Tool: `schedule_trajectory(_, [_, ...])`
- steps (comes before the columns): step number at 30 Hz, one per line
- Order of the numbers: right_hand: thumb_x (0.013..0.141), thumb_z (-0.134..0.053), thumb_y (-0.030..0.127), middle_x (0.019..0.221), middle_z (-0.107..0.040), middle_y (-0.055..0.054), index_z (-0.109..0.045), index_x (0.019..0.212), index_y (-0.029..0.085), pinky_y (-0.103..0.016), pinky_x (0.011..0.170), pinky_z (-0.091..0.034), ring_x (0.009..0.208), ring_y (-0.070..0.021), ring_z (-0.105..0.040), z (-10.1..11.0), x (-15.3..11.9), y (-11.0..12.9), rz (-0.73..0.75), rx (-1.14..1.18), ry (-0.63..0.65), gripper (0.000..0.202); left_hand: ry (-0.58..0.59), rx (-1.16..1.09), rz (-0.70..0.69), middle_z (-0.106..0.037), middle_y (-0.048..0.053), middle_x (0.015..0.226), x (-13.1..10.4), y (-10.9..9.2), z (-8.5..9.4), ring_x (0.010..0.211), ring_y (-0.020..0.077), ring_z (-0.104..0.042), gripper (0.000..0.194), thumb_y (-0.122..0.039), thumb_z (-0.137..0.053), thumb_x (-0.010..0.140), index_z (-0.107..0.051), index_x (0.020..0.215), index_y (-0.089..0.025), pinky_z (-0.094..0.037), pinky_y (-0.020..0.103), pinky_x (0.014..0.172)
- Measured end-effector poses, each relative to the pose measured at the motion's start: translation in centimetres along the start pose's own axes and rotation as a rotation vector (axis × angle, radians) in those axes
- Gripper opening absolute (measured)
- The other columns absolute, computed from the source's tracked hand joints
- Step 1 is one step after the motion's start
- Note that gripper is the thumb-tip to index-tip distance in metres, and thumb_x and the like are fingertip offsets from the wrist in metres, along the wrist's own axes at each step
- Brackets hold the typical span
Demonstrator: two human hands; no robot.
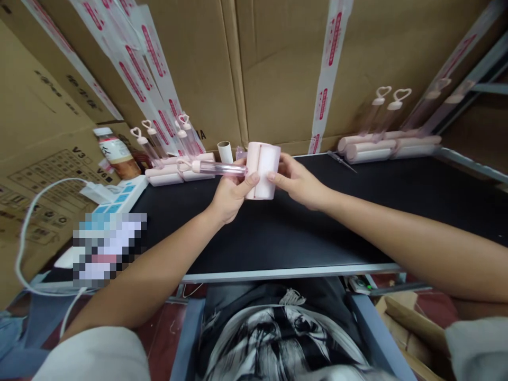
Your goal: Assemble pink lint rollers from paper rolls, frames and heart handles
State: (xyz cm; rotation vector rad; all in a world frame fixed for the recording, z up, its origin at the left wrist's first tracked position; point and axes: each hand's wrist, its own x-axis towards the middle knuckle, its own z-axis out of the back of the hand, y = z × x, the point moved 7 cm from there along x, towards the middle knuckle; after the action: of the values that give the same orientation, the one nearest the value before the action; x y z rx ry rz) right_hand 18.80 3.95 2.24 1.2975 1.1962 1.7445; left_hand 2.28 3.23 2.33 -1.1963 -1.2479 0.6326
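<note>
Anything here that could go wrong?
The clear tube, jutting sideways by the left hand, might slip while that hand and the right hand hold the pink roll. The drink bottle, close to the power strip, could spill onto it if knocked. The looping white cable might snag the left forearm.

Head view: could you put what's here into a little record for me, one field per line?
Left hand: thumb on the front of an upright pink roll
Right hand: thumb on the roll's front, fingers behind
Tube: clear, pinkish, lying sideways above the left hand, one end at the roll
Surface: black tabletop
Back left: pink rolls, heart-topped tubes
Back right: more pink rolls, more heart-topped tubes
Left side: drink bottle, white power strip
Behind: brown cardboard, red-and-white tape
</note>
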Motion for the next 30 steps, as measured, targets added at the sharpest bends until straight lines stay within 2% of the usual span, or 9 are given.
schedule_trajectory(2, [0.083,-0.087,0.071,0.133,-0.076,-0.012,-0.062,0.136,0.026,-0.053,0.101,-0.064,0.116,-0.0321,-0.074,-1.5,-0.8,-0.6,-0.068,0.159,0.102,0.074,-0.015,-0.003,-0.028,-0.08,0.01,0.128,0.0,-0.3,-0.4,0.119,0.0266,-0.076,0.062,-0.059,-0.091,0.084,-0.073,0.13,-0.022,-0.062,0.037,0.104])
schedule_trajectory(6, [0.079,-0.094,0.065,0.13,-0.08,-0.009,-0.068,0.126,0.026,-0.052,0.107,-0.063,0.123,-0.0325,-0.075,-1.7,-1.0,0.7,0.014,0.194,0.074,0.067,-0.045,0.02,-0.105,-0.081,0.009,0.129,-0.1,-1.6,-0.7,0.125,0.0279,-0.075,0.057,-0.062,-0.087,0.088,-0.075,0.128,-0.023,-0.062,0.039,0.106])
schedule_trajectory(10, [0.084,-0.086,0.072,0.13,-0.08,-0.009,-0.071,0.128,0.028,-0.057,0.11,-0.061,0.125,-0.035,-0.074,2.7,0.8,3.4,0.18,-0.06,-0.021,0.064,-0.162,0.026,-0.24,-0.08,0.005,0.131,0.4,-3.9,1.8,0.126,0.0259,-0.076,0.056,-0.069,-0.079,0.092,-0.072,0.131,-0.029,-0.066,0.038,0.101])
schedule_trajectory(13, [0.09,-0.079,0.071,0.132,-0.078,-0.012,-0.068,0.145,0.024,-0.062,0.112,-0.058,0.122,-0.0385,-0.074,7.7,3.1,4.0,0.248,-0.531,-0.06,0.073,-0.177,0.089,-0.278,-0.081,0.005,0.127,1.1,-4.8,3.4,0.121,0.0243,-0.079,0.054,-0.072,-0.073,0.095,-0.072,0.129,-0.03,-0.068,0.037,0.096])
schedule_trajectory(15, [0.086,-0.086,0.059,0.136,-0.076,-0.016,-0.059,0.157,0.021,-0.065,0.112,-0.055,0.125,-0.0423,-0.072,11.1,4.8,2.7,0.197,-0.876,-0.102,0.085,-0.181,0.123,-0.283,-0.082,0.005,0.124,1.3,-4.8,4.0,0.118,0.024,-0.079,0.054,-0.073,-0.072,0.095,-0.073,0.127,-0.03,-0.069,0.036,0.094])
schedule_trajectory(18, [0.089,-0.082,0.044,0.135,-0.077,-0.02,-0.067,0.148,0.019,-0.062,0.112,-0.056,0.125,-0.0443,-0.072,14.2,7.1,-1.2,0.041,-1.214,-0.049,0.066,-0.195,0.112,-0.26,-0.082,0.005,0.125,1.4,-4.3,3.9,0.119,0.024,-0.079,0.056,-0.073,-0.075,0.093,-0.074,0.127,-0.028,-0.068,0.035,0.095])
schedule_trajectory(22, [0.095,-0.071,0.038,0.144,-0.074,-0.024,-0.066,0.15,0.009,-0.058,0.119,-0.052,0.132,-0.044,-0.07,13.9,9.3,-5.3,0.032,-1.37,0.124,0.062,-0.221,0.073,-0.199,-0.081,0.006,0.131,1.2,-3.7,3.6,0.124,0.025,-0.077,0.059,-0.072,-0.08,0.089,-0.075,0.126,-0.026,-0.067,0.034,0.097])
schedule_trajectory(26, [0.096,-0.068,0.039,0.148,-0.072,-0.022,-0.067,0.151,0.013,-0.058,0.121,-0.05,0.136,-0.0426,-0.067,13.1,10.8,-7.2,0.077,-1.371,0.197,0.061,-0.257,0.07,-0.182,-0.081,0.007,0.132,1.1,-3.6,4.0,0.124,0.0261,-0.077,0.063,-0.075,-0.083,0.084,-0.075,0.124,-0.026,-0.067,0.033,0.094])
schedule_trajectory(30, [0.096,-0.067,0.043,0.149,-0.069,-0.022,-0.068,0.153,0.015,-0.06,0.122,-0.048,0.137,-0.0428,-0.064,13.3,11.7,-8.4,0.098,-1.355,0.204,0.063,-0.225,0.151,-0.19,-0.081,0.007,0.128,1.1,-3.6,3.6,0.124,0.0269,-0.078,0.06,-0.077,-0.073,0.092,-0.072,0.124,-0.026,-0.067,0.035,0.097])
